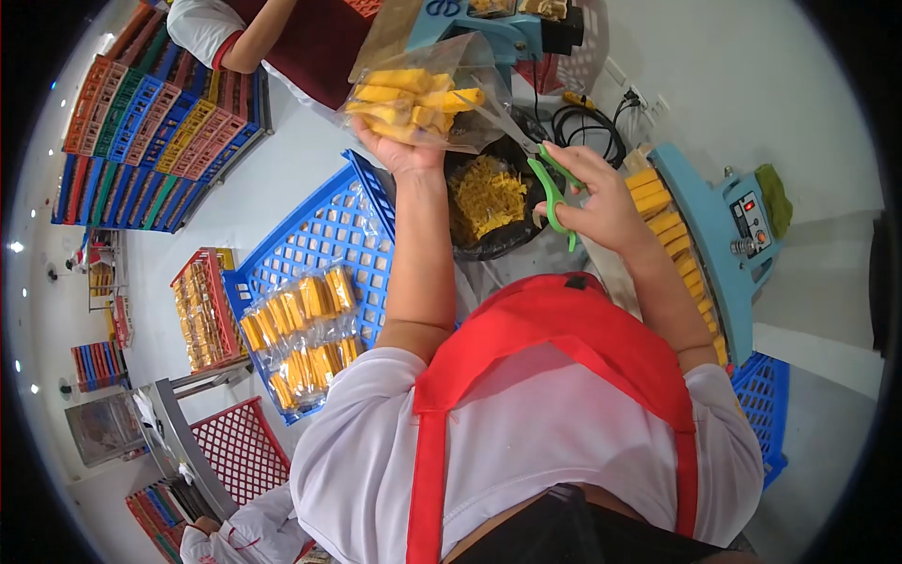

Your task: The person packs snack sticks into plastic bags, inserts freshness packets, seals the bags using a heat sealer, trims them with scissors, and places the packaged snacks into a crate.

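My left hand (399, 150) holds a clear plastic bag (413, 101) of yellow sticks from below, at the top centre. In my right hand (601, 193) are green-handled scissors (554, 188), fingers in the loops. The scissor blades reach left to the open end of the bag. Below the bag and between my forearms sits a black-lined bin (489, 197) with yellow scraps. To the left, a blue crate (324, 221) bears rows of packed yellow sticks (301, 310).
Stacked coloured crates (150, 122) stand at upper left. A co-worker's arm (258, 38) is at the top. A blue machine (709, 235) with yellow sticks beside it stands at right, near black cables (587, 122). Another person (249, 531) is at lower left. A red crate (202, 310) holds packs.
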Demonstrator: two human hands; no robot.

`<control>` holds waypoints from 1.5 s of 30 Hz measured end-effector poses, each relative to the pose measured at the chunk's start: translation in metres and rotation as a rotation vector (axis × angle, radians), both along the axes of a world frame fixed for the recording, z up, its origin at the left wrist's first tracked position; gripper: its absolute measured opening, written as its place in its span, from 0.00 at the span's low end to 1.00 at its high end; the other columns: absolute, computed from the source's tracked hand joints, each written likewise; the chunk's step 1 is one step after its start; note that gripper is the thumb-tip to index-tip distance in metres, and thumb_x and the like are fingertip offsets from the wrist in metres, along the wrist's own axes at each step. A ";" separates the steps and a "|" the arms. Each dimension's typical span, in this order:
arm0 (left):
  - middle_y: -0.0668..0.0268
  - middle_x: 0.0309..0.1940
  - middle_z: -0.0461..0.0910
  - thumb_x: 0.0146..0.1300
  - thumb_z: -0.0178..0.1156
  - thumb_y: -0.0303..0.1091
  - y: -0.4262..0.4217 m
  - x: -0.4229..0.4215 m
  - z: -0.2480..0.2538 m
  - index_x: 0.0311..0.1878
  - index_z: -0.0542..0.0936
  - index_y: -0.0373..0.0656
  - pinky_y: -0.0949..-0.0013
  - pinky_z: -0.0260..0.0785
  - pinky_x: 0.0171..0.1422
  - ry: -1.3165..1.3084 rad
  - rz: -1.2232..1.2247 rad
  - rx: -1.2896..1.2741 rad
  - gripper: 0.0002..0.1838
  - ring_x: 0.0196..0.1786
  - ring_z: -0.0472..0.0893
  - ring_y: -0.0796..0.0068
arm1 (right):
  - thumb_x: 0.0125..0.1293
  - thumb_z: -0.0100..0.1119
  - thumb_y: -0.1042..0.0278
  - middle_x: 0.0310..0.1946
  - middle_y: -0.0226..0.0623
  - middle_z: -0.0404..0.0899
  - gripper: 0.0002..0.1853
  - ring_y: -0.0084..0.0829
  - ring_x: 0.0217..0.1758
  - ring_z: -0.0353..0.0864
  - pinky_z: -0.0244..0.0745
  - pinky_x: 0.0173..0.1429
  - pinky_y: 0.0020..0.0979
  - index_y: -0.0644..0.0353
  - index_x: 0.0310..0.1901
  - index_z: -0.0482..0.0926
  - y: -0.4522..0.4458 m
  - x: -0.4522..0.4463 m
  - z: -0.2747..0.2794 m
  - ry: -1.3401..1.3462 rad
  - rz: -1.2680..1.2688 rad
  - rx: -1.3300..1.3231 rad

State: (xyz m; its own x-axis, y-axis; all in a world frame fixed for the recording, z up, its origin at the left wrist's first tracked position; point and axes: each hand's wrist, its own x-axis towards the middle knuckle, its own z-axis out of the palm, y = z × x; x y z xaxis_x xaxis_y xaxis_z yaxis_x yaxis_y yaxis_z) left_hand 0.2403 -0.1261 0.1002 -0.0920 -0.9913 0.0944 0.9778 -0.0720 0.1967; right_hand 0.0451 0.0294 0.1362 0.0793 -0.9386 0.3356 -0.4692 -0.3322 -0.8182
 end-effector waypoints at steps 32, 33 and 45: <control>0.64 0.50 0.69 0.48 0.52 0.60 -0.001 0.065 -0.024 0.54 0.66 0.54 0.45 0.63 0.52 -0.237 0.394 -0.203 0.32 0.51 0.70 0.57 | 0.46 0.49 0.79 0.35 0.42 0.72 0.21 0.42 0.40 0.72 0.67 0.43 0.34 0.61 0.47 0.70 0.014 -0.038 0.028 0.701 -0.176 0.175; 0.64 0.50 0.69 0.48 0.52 0.60 -0.002 0.071 -0.028 0.54 0.66 0.54 0.45 0.62 0.53 -0.208 0.310 -0.221 0.32 0.51 0.70 0.58 | 0.45 0.49 0.79 0.39 0.43 0.72 0.24 0.43 0.44 0.71 0.66 0.47 0.33 0.61 0.49 0.69 0.022 -0.059 0.018 0.564 -0.209 0.208; 0.69 0.53 0.67 0.51 0.43 0.64 -0.019 0.053 -0.023 0.55 0.66 0.55 0.52 0.59 0.57 -0.039 0.208 -0.183 0.32 0.54 0.67 0.62 | 0.48 0.45 0.80 0.46 0.48 0.71 0.26 0.36 0.50 0.71 0.63 0.52 0.28 0.61 0.53 0.68 0.199 -0.145 -0.052 0.255 -0.725 0.807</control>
State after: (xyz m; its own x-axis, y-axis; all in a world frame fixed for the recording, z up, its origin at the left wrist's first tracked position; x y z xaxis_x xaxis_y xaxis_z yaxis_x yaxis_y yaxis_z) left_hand 0.2937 -0.1448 0.0773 0.1048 -0.9560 0.2742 0.9592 0.1699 0.2258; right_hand -0.1002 0.2286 0.0838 -0.5968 -0.7259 -0.3419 -0.5212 0.6747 -0.5227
